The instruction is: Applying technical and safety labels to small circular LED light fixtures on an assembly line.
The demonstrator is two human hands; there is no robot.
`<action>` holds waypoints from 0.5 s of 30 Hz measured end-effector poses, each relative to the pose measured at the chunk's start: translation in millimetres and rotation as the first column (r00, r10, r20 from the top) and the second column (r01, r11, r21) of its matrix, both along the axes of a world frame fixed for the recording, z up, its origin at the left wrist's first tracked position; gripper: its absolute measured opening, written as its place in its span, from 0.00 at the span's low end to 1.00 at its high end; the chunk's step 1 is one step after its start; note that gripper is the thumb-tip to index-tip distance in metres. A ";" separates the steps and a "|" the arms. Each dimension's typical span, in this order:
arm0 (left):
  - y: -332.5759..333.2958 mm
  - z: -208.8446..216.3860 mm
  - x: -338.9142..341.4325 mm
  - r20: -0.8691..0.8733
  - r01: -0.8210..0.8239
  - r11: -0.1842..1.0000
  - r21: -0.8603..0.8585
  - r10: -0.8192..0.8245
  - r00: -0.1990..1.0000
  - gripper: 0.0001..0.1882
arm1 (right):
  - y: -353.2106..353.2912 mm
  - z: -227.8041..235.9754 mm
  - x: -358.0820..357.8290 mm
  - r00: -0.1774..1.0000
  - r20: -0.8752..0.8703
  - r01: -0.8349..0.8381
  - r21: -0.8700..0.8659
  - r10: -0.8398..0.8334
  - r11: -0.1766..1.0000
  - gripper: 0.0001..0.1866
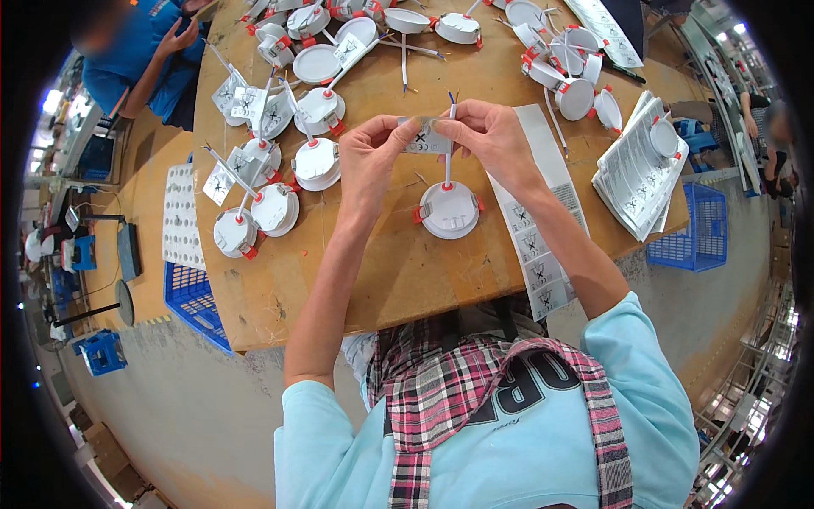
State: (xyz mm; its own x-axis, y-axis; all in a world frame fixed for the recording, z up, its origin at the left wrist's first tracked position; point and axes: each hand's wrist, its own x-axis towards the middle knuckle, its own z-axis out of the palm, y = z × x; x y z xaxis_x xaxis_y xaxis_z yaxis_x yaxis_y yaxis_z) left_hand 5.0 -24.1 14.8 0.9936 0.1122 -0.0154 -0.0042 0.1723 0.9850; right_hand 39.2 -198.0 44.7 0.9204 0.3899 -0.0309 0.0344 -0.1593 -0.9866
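Labelling appeared part done across a broad brown desk (pixel 386 276). At its near middle, one round white plastic lamp with red clips (pixel 449 212) lay cable side up, its thin white cable (pixel 448 170) pointing away from the person. Beyond that lamp's body, the left hand (pixel 370 159) pinched a small white rectangular label with black symbols (pixel 436 144) by its left part, and the right hand (pixel 492 140) pinched its right end, next to the cable. The grip of each hand was closed to the label's thickness, thumb against fingers (the fingertips behind were hidden). Whether the label was already stuck to the cable could not be told.

To the left, a cluster of similar round white lamps (pixel 275 209) had white label flags (pixel 219 185) on or against their cables; that batch looked mostly done, though overlaps hid some pieces. To the upper right, a heap of white lamps with red clips (pixel 576 99) showed no flags that could be made out, so these seemed left to do. A long white strip of printed labels (pixel 527 246) lay beside and partly beneath the right forearm, several labels remaining. Farther right sat a stack of glossy white printed sheets (pixel 627 187).
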 end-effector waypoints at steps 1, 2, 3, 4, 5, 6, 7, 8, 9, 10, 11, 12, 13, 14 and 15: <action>-0.1 2.0 -0.7 -0.010 -0.021 0.999 0.029 0.021 1.000 0.11 | 0.3 0.5 -1.1 1.000 0.000 0.002 0.000 -0.002 1.000 0.14; -0.2 3.3 -1.1 -0.020 -0.041 0.998 0.057 0.043 0.999 0.11 | 1.2 1.1 -2.3 1.000 0.008 0.003 0.017 -0.003 1.000 0.14; 0.2 3.5 -1.1 -0.019 -0.040 0.998 0.057 0.041 0.999 0.11 | 1.7 1.8 -3.1 1.000 0.016 0.003 0.034 -0.004 0.999 0.14; 0.3 3.0 0.1 -0.030 -0.028 0.997 0.071 0.030 0.999 0.11 | 0.5 0.0 -1.8 1.000 0.015 0.007 0.036 -0.008 0.999 0.14; 0.7 2.4 1.3 -0.042 -0.015 0.996 0.086 0.019 0.999 0.10 | -0.9 -2.8 0.9 1.000 -0.007 -0.007 0.056 0.007 0.998 0.15; 1.7 1.7 3.6 -0.042 -0.011 0.996 0.088 0.015 0.999 0.10 | -2.4 -4.5 3.7 0.999 -0.029 -0.020 0.077 0.023 0.997 0.15; 5.3 0.8 4.1 -0.057 0.022 0.999 0.039 -0.020 0.998 0.11 | -1.6 -4.1 5.3 0.999 -0.030 -0.022 0.079 0.024 0.997 0.15; 8.0 -0.3 4.5 -0.071 0.055 0.998 -0.011 -0.056 0.996 0.11 | -0.9 -3.1 7.1 0.993 -0.075 -0.076 0.133 0.087 0.988 0.15; 9.6 -2.3 4.8 -0.072 0.055 0.998 -0.008 -0.055 0.996 0.11 | -0.3 -2.5 7.4 0.982 -0.116 -0.128 0.190 0.152 0.973 0.16; 9.3 -3.2 5.8 -0.065 0.075 0.997 -0.023 -0.076 0.995 0.13 | -1.4 -2.5 7.1 0.982 -0.115 -0.127 0.190 0.151 0.974 0.16; 9.1 -3.9 6.3 -0.059 0.095 0.995 -0.037 -0.097 0.994 0.14 | -2.6 -2.7 6.8 0.986 -0.105 -0.113 0.175 0.132 0.978 0.15; 8.8 -4.6 6.1 -0.058 0.096 0.995 -0.036 -0.098 0.993 0.14 | -3.3 -3.0 6.4 0.989 -0.095 -0.098 0.161 0.114 0.982 0.15; 6.6 -1.7 5.6 -0.067 0.090 0.992 -0.088 -0.097 0.993 0.15 | -3.9 -4.2 5.6 0.989 -0.095 -0.093 0.162 0.110 0.982 0.15; 4.6 -0.1 4.9 -0.077 0.084 0.987 -0.140 -0.095 0.992 0.16 | -3.9 -5.8 4.6 0.994 -0.087 -0.058 0.136 0.071 0.989 0.15; 2.8 -0.2 4.1 -0.077 0.089 0.986 -0.139 -0.100 0.992 0.16 | -3.7 -6.7 3.7 0.996 -0.078 -0.023 0.111 0.031 0.994 0.14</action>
State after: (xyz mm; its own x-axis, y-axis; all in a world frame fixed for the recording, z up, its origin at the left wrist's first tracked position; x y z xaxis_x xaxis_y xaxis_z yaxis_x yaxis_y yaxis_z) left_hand 9.0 -21.3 14.6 0.9942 0.0094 -0.1074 0.0997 0.2996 0.9488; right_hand 42.9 -201.7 38.0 0.9058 0.4195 -0.0587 -0.0417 -0.0496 -0.9979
